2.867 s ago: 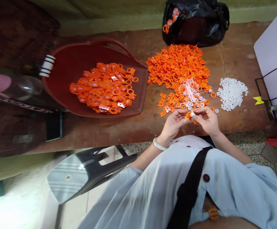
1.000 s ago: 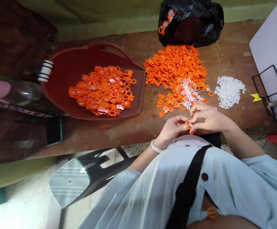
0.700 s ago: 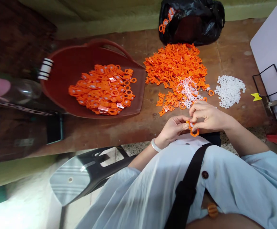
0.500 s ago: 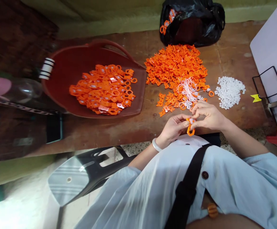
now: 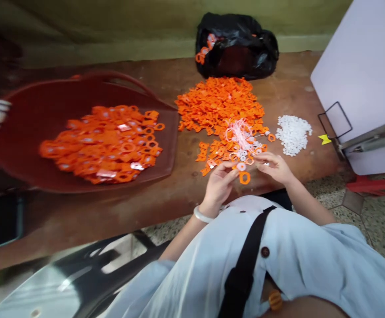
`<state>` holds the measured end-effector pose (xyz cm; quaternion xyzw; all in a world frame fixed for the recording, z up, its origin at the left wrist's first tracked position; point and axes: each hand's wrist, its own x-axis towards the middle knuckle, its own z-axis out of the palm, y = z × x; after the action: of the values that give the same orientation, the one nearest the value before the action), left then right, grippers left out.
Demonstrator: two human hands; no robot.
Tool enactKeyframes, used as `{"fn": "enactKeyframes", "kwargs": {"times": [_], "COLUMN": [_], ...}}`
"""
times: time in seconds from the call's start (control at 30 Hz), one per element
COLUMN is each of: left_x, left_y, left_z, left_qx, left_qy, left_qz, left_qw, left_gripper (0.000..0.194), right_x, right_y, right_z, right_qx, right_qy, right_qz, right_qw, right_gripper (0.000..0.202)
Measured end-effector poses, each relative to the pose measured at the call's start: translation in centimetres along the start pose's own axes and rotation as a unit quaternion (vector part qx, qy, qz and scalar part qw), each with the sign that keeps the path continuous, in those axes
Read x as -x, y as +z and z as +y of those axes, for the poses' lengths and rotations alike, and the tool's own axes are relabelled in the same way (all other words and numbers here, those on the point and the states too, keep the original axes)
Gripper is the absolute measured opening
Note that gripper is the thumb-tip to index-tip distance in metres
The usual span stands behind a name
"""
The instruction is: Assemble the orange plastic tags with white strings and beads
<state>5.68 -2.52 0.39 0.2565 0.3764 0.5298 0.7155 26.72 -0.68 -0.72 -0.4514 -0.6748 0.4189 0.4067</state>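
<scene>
My left hand, with a white bangle at its wrist, pinches an orange plastic piece that has a hexagonal ring end and a round whitish centre. Just right of that piece is my right hand, thumb and fingers drawn together near the heap's edge; what they grip is too small to make out. A bright white spot shows at its fingers. Beyond both hands lies a tangle of pale pink-white strings with white discs at its near end. It rests on loose orange pieces heaped on the wooden table.
A dark red tub at left holds many orange pieces. Small white parts lie piled at right. Behind the heap sits a black plastic bag. A pale panel with a black wire loop stands at the right edge.
The view has swung, so the table things sit further left. My right hand has drawn away from the orange piece, which stays in my left hand with its round centre now facing up.
</scene>
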Motion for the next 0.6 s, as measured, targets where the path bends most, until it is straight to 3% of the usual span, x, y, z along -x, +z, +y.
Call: {"fn": "enactKeyframes", "kwargs": {"times": [0.17, 0.27, 0.4, 0.6], "left_x": [-0.1, 0.4, 0.7, 1.0], "left_y": [-2.2, -2.7, -2.4, -2.2], "left_z": [-0.3, -0.6, -0.5, -0.1], "left_qx": [-0.014, -0.019, -0.003, 0.049], "left_qy": [-0.009, -0.010, -0.024, -0.064], "left_qz": [0.023, 0.038, 0.047, 0.040], "left_qw": [1.000, 0.999, 0.999, 0.996], "left_gripper": [0.036, 0.036, 0.035, 0.031], "right_x": [0.6, -0.5, -3.2, -6.3], "right_y": [-2.4, -5.3, -7.9, -7.4], "right_z": [3.1, 4.6, 5.8, 5.8], "right_qx": [0.116, 0.260, 0.477, 0.539], "right_qy": [0.100, 0.157, 0.232, 0.268], "right_qz": [0.057, 0.086, 0.026, -0.062], "right_qw": [0.987, 0.949, 0.848, 0.796], "right_gripper": [0.027, 0.025, 0.032, 0.033]}}
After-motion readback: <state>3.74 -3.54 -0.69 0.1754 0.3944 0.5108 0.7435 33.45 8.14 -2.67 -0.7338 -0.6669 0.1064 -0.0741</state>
